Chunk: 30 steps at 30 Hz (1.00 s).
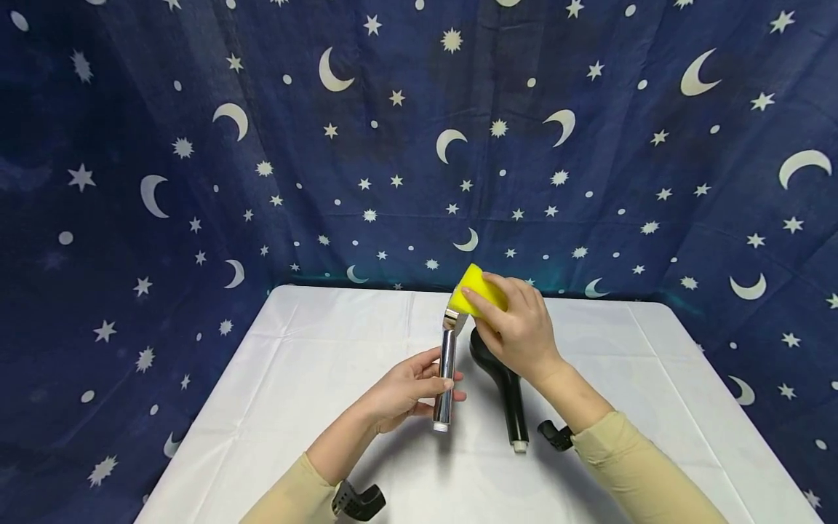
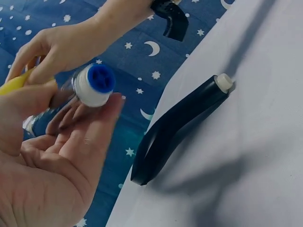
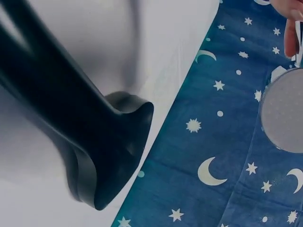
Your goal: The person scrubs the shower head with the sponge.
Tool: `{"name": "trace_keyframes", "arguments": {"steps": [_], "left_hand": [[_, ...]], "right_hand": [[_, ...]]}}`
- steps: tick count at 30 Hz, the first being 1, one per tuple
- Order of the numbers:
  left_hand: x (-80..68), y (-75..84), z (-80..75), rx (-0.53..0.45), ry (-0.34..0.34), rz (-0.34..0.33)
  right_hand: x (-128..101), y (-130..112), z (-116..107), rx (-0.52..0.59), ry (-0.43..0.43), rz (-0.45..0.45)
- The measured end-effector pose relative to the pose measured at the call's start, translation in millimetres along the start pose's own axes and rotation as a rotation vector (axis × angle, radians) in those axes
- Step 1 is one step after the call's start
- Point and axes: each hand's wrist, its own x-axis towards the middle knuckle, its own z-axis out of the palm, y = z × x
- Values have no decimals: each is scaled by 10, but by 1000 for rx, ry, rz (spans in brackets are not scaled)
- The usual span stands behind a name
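My left hand [image 1: 409, 389] holds a chrome shower head [image 1: 448, 349] by its handle, face tilted away, above the white table. The handle's white end with a blue insert [image 2: 101, 78] points toward the left wrist camera. Pinched in my right hand [image 1: 524, 327], a yellow sponge [image 1: 468, 282] rests against the back of the chrome head. The round grey spray face [image 3: 284, 111] shows at the edge of the right wrist view, while the sponge is out of sight there. Below my right hand, a black shower head [image 1: 513, 407] lies on the table, touched by neither hand.
A white cloth covers the table [image 1: 314, 378]. Behind it hangs a dark blue curtain [image 1: 406, 102] with moons and stars. Black wrist cameras are strapped under the left forearm [image 1: 358, 502] and right forearm [image 1: 555, 435].
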Motion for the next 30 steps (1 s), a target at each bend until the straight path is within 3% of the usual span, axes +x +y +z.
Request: {"name": "trace_keyframes", "arguments": {"steps": [3, 6, 14, 19, 22, 25, 30], "left_hand": [[-15, 10, -14, 7, -47, 3], [-21, 22, -17, 12, -48, 8], [-12, 65, -58, -29, 12, 8], [-21, 45, -73, -50, -29, -12], [-31, 34, -70, -45, -18, -6], [-51, 30, -71, -4, 6, -11], [-106, 23, -82, 84, 13, -21]], "right_hand": [[5, -33, 6, 30, 11, 34], [-32, -88, 19, 77, 13, 35], [-199, -292, 47, 149, -118, -195], [-135, -222, 54, 68, -54, -298], [-57, -134, 56, 25, -18, -325], [20, -44, 37, 20, -3, -269], [138, 116, -3, 86, -37, -14]]}}
